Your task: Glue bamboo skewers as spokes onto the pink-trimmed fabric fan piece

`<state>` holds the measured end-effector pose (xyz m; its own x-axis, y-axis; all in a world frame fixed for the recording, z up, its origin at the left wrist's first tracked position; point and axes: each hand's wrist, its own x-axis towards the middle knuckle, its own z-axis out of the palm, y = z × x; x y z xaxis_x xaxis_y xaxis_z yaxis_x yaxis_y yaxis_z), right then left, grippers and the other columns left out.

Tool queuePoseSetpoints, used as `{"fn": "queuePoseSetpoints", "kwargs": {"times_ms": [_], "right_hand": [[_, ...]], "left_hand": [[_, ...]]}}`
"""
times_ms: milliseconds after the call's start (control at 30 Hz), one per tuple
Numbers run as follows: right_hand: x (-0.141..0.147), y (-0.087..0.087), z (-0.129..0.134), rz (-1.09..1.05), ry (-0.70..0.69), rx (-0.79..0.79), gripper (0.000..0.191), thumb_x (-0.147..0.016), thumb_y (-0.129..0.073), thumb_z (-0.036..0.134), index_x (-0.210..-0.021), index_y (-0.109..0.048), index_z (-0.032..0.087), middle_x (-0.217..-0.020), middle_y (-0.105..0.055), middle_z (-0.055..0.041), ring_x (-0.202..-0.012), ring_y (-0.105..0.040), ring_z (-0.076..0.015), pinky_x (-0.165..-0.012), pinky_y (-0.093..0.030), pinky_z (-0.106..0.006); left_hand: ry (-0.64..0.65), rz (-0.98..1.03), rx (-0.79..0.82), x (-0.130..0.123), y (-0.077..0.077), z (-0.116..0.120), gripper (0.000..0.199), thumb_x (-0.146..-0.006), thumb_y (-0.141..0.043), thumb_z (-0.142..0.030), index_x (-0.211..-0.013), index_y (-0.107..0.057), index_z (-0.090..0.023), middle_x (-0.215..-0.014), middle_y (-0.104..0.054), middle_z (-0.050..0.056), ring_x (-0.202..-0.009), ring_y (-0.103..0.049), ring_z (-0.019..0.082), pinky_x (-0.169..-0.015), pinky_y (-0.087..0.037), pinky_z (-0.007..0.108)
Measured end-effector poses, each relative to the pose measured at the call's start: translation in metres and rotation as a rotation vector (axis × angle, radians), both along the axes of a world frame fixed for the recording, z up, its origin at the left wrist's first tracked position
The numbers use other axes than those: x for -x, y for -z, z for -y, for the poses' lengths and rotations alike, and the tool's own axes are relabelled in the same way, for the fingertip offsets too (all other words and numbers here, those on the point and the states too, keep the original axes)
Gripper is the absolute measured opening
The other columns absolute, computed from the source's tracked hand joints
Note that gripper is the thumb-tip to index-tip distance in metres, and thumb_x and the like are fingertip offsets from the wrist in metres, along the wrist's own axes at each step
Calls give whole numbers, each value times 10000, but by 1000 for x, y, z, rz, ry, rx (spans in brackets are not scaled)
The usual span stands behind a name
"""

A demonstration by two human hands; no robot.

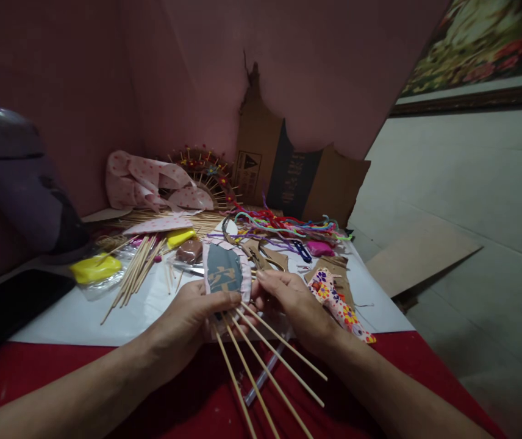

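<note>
My left hand (197, 311) is closed on a curved cardboard piece (224, 268), its thumb pressed across the front. Pink fabric (246, 271) is folded over the edges of this grey-blue printed piece. Several thin wooden sticks (265, 366) fan out from its lower end toward me. At the right edge of the piece, my right hand (295, 302) has its thumb and fingers pinched together; what lies between them is too small to make out. Below the hands, a clear glue stick (265, 375) shows behind the wooden sticks.
White paper (82, 320) covers part of the red table (160, 390). Loose sticks (137, 271), yellow clay (96, 268), coloured pipe cleaners (279, 222) and flowered fabric (341, 305) lie around. Behind stand a decorated stick fan (210, 174) and a cardboard sheet (261, 146). A black phone-like slab (18, 311) is at left.
</note>
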<state>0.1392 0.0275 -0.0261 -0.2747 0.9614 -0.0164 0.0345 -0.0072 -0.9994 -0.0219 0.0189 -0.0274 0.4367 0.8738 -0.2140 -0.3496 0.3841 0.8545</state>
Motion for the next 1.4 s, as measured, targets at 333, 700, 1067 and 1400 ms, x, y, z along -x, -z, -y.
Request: {"fn": "queuePoseSetpoints", "kwargs": {"times_ms": [333, 700, 1067, 1400], "right_hand": [[-2, 9, -4, -178, -29, 93, 428, -786, -501, 530, -681, -616, 132, -542, -543, 3, -455, -416, -77, -462, -285, -215], [-2, 11, -6, -269, -24, 172, 402, -810, -500, 482, -684, -621, 119, -520, -515, 15, -416, -390, -50, -413, -251, -182], [-2, 4, -6, -271, 55, 176, 356, -818, -493, 431, -660, -608, 133, -504, -493, 27, -398, -367, -46, -391, -234, -179], [-3, 3, -4, -243, 56, 128, 228, -756, -509, 326, -657, -596, 141, -514, -486, 33, -411, -361, -53, -395, -240, -187]], "left_hand": [[-129, -102, 128, 2, -7, -4, 72, -723, -593, -138, -725, -650, -96, -670, -694, 104, -576, -643, 166, -593, -532, 273], [-199, -76, 61, 5, -7, -7, 95, -717, -574, -83, -648, -637, -98, -609, -663, 79, -533, -622, 129, -549, -528, 207], [-229, -83, 29, 4, -8, -10, 54, -681, -613, -74, -692, -613, -127, -624, -655, 56, -546, -626, 146, -555, -534, 239], [-164, -145, -5, 4, -8, -5, 27, -684, -636, -144, -699, -640, -123, -647, -674, 63, -557, -621, 144, -578, -520, 244]]}}
